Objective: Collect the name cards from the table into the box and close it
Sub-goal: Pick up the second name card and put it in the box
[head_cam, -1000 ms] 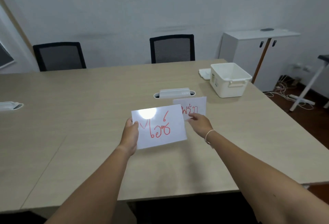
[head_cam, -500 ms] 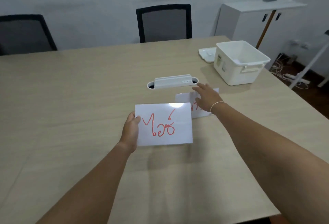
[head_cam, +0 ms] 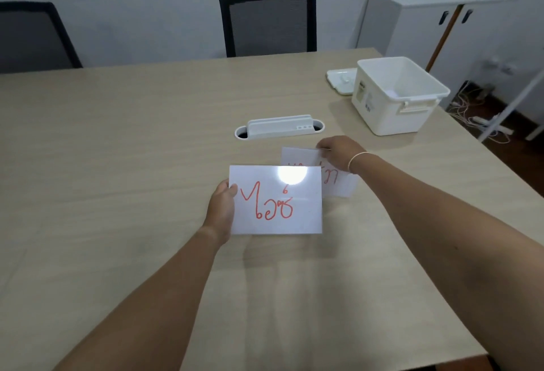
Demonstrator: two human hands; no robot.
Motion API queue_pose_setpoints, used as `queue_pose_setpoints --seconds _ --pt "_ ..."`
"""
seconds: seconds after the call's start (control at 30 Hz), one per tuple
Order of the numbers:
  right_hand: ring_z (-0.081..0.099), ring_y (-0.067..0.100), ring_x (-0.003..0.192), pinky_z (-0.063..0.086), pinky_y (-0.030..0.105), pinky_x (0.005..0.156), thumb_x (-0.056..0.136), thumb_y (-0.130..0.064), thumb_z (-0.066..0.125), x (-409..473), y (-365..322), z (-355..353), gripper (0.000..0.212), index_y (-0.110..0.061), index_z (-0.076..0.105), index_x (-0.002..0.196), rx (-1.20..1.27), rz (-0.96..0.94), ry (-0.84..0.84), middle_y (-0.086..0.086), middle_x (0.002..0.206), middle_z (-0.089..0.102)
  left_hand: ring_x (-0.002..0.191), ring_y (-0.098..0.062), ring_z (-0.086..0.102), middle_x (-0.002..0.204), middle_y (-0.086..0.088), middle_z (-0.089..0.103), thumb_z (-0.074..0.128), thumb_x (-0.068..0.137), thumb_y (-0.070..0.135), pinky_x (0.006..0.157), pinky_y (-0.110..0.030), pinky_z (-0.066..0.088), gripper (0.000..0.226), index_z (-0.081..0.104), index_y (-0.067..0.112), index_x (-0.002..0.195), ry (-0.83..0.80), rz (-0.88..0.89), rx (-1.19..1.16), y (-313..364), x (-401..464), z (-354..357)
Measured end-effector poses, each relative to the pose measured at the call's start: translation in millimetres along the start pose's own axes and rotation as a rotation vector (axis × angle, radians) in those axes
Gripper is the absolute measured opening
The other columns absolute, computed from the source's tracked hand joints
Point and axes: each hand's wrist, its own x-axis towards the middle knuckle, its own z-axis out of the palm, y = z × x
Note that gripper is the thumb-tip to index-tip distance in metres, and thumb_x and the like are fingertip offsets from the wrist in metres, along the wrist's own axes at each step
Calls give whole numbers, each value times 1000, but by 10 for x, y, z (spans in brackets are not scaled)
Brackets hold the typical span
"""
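A pale wooden desk [head_cam: 117, 149] is backed by two black mesh chairs [head_cam: 269, 21]; a white cabinet [head_cam: 418, 20] is set far right.

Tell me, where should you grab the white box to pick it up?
Probably by the side handle of the white box, coming from the near right. It sticks out just under the rim, so fingers can hook beneath it. A matching handle on the far side isn't visible. The box stands upright and open, its lid lying behind it.

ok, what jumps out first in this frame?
The big white card with red handwriting, held mid-frame in the left hand, glare on its top edge. Just behind it the right hand grips a second card. Far right, the open white box sits with its lid off beside it.
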Motion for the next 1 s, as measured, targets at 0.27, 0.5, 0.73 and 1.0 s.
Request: queue_pose_setpoints --seconds 0.27,0.5,0.73,1.0 --pt "54 23 104 36 22 76 93 -9 44 -676 283 -710 31 -10 66 115 214 -86 -92 11 126 62 71 -21 59 85 -8 62 33 99 14 69 -29 48 29 58 17 83 18 85 21 169 -745 625" --pt "42 18 70 29 19 52 90 -1 36 -1762 1062 -1355 30 -13 47 64 206 -116 -106 3 71 46 73 -23 60 81 -5 63 34 98 12 68 -31 49 31 57 17 77 52 189 24 209 -1845 1622" --pt "42 18 94 32 12 59 93 -8 42 -2547 2011 -1884 10 -14 49 95 247 -79 -92 7 103 48 68 -21 60 81 -8 63 33 98 12 66 -28 49 30 56 15 79 -102 200 40 273 -2632 2811" --pt "55 32 114 45 37 96 92 -8 41 -2852 3105 -2302 36 2 61 121 248 11 -36 15 123 60 65 -21 60 77 -6 64 35 98 13 62 -27 49 31 58 15 77 -276 153 46 193 -2770 4168"
